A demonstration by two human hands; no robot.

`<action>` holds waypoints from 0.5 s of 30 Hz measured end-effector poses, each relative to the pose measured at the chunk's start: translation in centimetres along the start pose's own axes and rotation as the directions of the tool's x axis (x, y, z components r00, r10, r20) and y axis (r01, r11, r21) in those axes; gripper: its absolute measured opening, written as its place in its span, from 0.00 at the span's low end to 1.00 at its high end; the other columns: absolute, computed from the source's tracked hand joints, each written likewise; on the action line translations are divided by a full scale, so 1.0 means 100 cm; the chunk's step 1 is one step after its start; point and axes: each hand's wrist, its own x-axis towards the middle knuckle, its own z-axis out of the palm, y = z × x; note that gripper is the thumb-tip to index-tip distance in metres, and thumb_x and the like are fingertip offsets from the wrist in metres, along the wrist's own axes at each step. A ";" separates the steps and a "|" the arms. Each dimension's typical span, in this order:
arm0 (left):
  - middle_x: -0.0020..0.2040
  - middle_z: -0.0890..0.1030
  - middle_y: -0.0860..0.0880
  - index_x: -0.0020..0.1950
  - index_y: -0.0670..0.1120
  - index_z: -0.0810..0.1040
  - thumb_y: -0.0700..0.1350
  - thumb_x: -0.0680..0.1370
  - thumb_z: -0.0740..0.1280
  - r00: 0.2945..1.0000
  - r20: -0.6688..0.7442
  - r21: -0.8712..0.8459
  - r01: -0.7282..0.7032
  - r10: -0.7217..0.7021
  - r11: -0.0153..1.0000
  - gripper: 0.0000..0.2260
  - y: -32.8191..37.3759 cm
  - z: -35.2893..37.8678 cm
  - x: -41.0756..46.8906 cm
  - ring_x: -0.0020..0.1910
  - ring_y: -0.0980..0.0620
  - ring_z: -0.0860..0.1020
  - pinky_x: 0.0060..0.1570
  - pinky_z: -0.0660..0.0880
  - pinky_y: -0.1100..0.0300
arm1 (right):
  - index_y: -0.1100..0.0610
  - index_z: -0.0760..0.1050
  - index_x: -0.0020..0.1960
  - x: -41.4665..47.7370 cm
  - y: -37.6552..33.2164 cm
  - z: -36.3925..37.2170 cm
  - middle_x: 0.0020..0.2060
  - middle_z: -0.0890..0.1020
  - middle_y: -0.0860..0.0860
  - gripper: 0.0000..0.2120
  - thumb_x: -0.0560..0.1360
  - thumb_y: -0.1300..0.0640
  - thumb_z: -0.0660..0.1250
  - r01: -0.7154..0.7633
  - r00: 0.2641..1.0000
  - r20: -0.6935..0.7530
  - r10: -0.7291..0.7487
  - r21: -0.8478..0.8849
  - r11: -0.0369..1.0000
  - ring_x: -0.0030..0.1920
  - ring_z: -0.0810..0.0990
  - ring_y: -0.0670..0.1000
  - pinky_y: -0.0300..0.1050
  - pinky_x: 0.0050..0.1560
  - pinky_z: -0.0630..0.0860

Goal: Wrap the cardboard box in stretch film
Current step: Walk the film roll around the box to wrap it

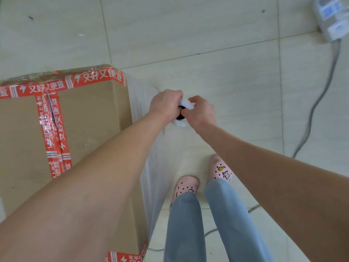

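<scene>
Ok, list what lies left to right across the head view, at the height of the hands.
cardboard box → stretch film hanging along its side → left hand → film roll, gripped by both hands → right hand → grey cable on the floor

- Floor [207, 25]: pale, glossy square tiles with thin dark grout lines; a few dark specks at the far side.
- Cardboard box [90, 114]: stands on the floor at left, its edges sealed with red printed tape.
- White device [330, 17]: lies at the far right corner, blurred.
- Grey cable [319, 95]: runs from the device across the tiles.
- Thin cable [211, 231]: lies near the box base.
- Pink clogs [221, 169]: on the tiles just beside the box.
</scene>
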 end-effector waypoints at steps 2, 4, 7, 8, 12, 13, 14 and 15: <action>0.42 0.75 0.49 0.47 0.45 0.75 0.43 0.73 0.63 0.991 -0.037 -0.115 0.123 -0.128 0.986 0.05 -0.002 -0.001 0.001 0.43 0.45 0.75 0.37 0.66 0.58 | 0.50 0.72 0.63 0.005 -0.006 -0.002 0.52 0.78 0.47 0.22 0.69 0.57 0.65 0.036 0.999 -0.035 -0.036 -0.003 0.999 0.52 0.78 0.51 0.51 0.55 0.76; 0.41 0.75 0.49 0.44 0.45 0.74 0.43 0.73 0.63 0.969 -0.046 -0.204 0.228 -0.242 0.952 0.03 -0.002 -0.004 0.003 0.41 0.46 0.74 0.36 0.66 0.59 | 0.50 0.72 0.64 0.011 -0.012 -0.002 0.57 0.76 0.49 0.21 0.71 0.58 0.64 0.076 0.995 -0.065 -0.075 0.015 0.997 0.52 0.77 0.52 0.47 0.52 0.76; 0.41 0.77 0.48 0.43 0.45 0.73 0.45 0.72 0.63 0.922 -0.035 -0.318 0.355 -0.385 0.879 0.04 -0.007 -0.010 0.007 0.41 0.45 0.75 0.36 0.68 0.58 | 0.50 0.69 0.65 0.016 -0.024 -0.001 0.59 0.73 0.50 0.22 0.72 0.58 0.63 0.077 0.996 -0.052 -0.074 0.060 0.995 0.51 0.76 0.53 0.46 0.46 0.75; 0.42 0.78 0.48 0.43 0.45 0.74 0.47 0.72 0.64 0.903 -0.028 -0.359 0.391 -0.429 0.847 0.05 -0.010 -0.012 0.008 0.42 0.45 0.77 0.36 0.70 0.57 | 0.50 0.69 0.66 0.018 -0.027 -0.001 0.57 0.74 0.50 0.22 0.72 0.57 0.63 0.065 0.997 -0.037 -0.063 0.068 0.996 0.50 0.77 0.54 0.46 0.45 0.75; 0.41 0.81 0.46 0.42 0.46 0.75 0.48 0.71 0.65 0.846 0.019 -0.472 0.478 -0.533 0.741 0.06 -0.020 -0.016 0.009 0.43 0.44 0.81 0.42 0.79 0.54 | 0.50 0.67 0.68 0.023 -0.039 -0.001 0.51 0.75 0.50 0.21 0.75 0.56 0.62 0.031 0.998 0.056 -0.037 0.107 0.994 0.44 0.76 0.52 0.43 0.39 0.73; 0.41 0.81 0.47 0.41 0.46 0.75 0.47 0.71 0.65 0.841 0.035 -0.463 0.492 -0.539 0.737 0.05 -0.021 -0.017 0.009 0.43 0.44 0.81 0.43 0.79 0.55 | 0.50 0.68 0.67 0.024 -0.040 0.000 0.52 0.75 0.50 0.20 0.76 0.56 0.62 0.036 0.996 0.072 -0.044 0.109 0.993 0.45 0.76 0.53 0.44 0.40 0.73; 0.41 0.80 0.47 0.41 0.47 0.74 0.47 0.72 0.66 0.839 0.051 -0.443 0.506 -0.542 0.740 0.05 -0.021 -0.018 0.008 0.44 0.44 0.81 0.42 0.78 0.55 | 0.51 0.69 0.66 0.025 -0.041 0.002 0.53 0.76 0.50 0.19 0.76 0.57 0.62 0.041 0.996 0.079 -0.050 0.108 0.993 0.45 0.75 0.53 0.44 0.41 0.74; 0.41 0.80 0.47 0.40 0.47 0.73 0.47 0.72 0.66 0.838 0.065 -0.425 0.515 -0.542 0.744 0.05 -0.021 -0.019 0.007 0.45 0.44 0.81 0.42 0.77 0.56 | 0.52 0.70 0.65 0.024 -0.042 0.004 0.53 0.76 0.51 0.17 0.76 0.58 0.61 0.043 0.996 0.079 -0.052 0.110 0.993 0.46 0.75 0.53 0.45 0.42 0.74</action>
